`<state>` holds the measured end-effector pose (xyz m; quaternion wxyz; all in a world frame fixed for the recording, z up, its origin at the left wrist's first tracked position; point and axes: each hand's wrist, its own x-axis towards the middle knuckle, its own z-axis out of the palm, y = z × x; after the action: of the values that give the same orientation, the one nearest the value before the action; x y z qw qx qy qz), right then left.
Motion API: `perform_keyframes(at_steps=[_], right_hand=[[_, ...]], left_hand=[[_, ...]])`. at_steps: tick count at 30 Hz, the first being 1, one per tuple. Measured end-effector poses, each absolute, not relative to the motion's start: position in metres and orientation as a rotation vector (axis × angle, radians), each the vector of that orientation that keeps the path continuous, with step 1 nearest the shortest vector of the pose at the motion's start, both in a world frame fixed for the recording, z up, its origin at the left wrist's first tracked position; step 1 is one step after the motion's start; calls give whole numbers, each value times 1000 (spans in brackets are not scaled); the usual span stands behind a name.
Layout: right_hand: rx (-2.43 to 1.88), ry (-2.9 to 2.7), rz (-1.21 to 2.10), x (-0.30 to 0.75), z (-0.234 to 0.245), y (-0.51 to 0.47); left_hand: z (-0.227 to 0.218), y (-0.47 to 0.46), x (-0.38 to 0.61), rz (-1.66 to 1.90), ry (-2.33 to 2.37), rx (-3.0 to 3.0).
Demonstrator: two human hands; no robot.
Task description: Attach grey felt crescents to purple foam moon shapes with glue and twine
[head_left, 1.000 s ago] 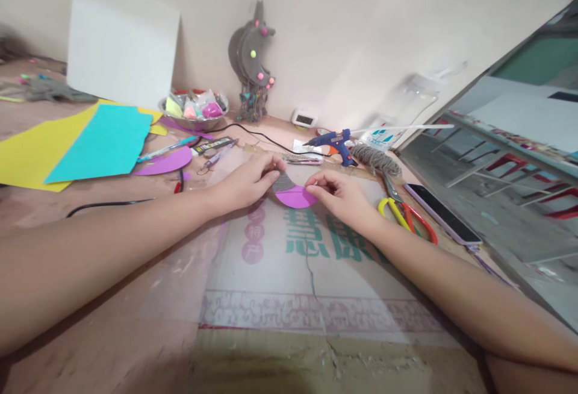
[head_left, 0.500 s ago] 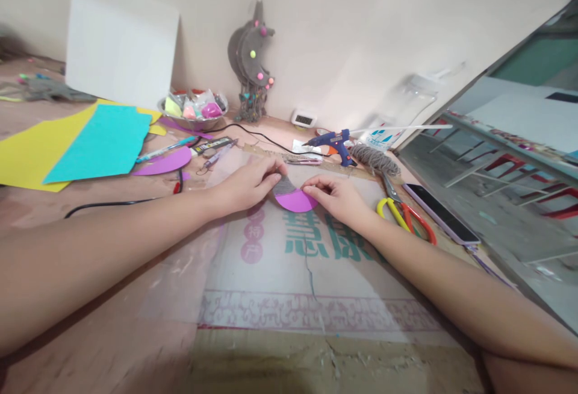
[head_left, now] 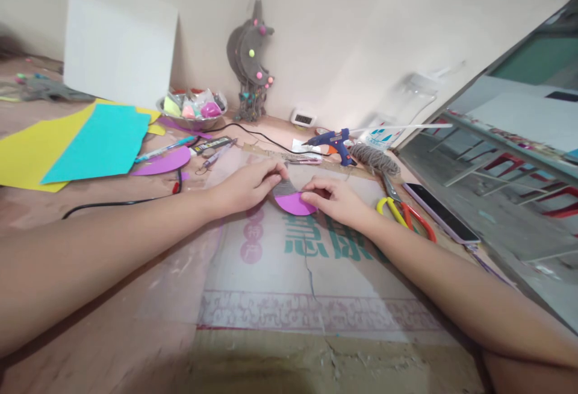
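A small rounded purple card (head_left: 294, 204) lies between my hands over the printed sheet (head_left: 271, 273), its upper part covered by grey yarn (head_left: 284, 186). My left hand (head_left: 257, 183) is closed at the upper left edge of the card, thumb and fingers pinching near the yarn-covered part. From the right, my right hand (head_left: 333, 198) pinches the purple edge between thumb and forefinger. Fingers partly hide both ends of the card.
Behind are a blue glue gun (head_left: 332, 143), a ball of grey yarn (head_left: 374, 159) and a metal bowl (head_left: 192, 118) of small bags. Scissors (head_left: 404, 216) and a phone (head_left: 442, 213) lie right; yellow card (head_left: 27, 153) and turquoise card (head_left: 99, 144) lie left.
My right thumb has shifted slightly down and inward over the purple part of the card. The left hand stays almost where it was.
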<state>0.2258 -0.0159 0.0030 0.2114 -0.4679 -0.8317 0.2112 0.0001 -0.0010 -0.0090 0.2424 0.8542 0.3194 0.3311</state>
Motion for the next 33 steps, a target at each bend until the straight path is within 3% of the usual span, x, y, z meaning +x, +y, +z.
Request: perform_keyframes(at_steps=[9,33], right_hand=[[-1280,-2289,588,238,-2,-4],[-1257,-2350,607,241,-1,-2]], left_hand=[[-3,-3,0,641,816,2193],[-14,1,1,701,783,2278]])
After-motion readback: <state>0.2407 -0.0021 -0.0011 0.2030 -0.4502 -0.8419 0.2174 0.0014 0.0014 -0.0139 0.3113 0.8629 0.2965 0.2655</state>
